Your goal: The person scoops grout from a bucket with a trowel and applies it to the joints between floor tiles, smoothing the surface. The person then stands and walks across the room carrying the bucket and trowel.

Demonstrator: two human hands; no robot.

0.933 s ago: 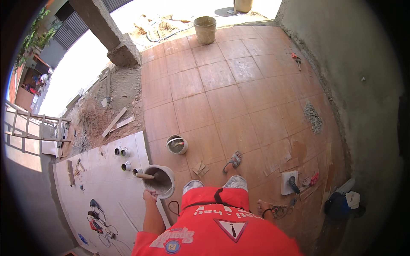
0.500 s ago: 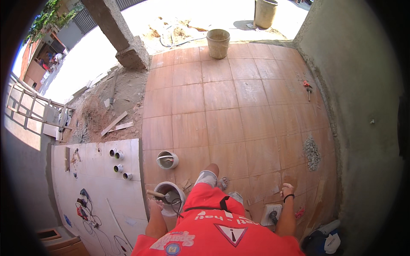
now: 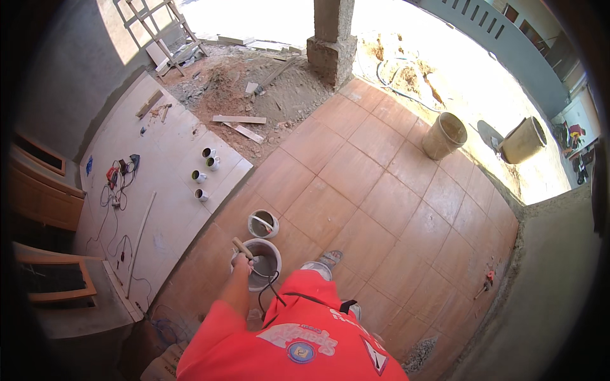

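Observation:
A light-coloured bucket (image 3: 277,257) is just ahead of me at the left, beside my shirt. My left hand (image 3: 241,263) is closed at its left rim. Right above the fingers, a tool's wooden handle (image 3: 242,247) sticks up over the rim. Its grey end leans into the bucket and looks like a trowel blade. A dark cord (image 3: 272,289) loops by the bucket's near side. Touching or nearly touching its far side is a smaller white pail (image 3: 263,214) with a pale handle in it. My right hand is out of the picture.
Terracotta tiles (image 3: 356,184) cover the floor. White slabs (image 3: 171,165) at the left bear several short pipe pieces (image 3: 198,176) and corded power tools (image 3: 121,174). Two large buckets (image 3: 445,136) (image 3: 524,141) stand far right. Rubble (image 3: 235,95), a concrete pillar (image 3: 332,51) and gravel (image 3: 420,352) surround.
My view and body have turned to the left. My left hand has come up to the bucket's rim by the wooden handle. My right hand has left the picture.

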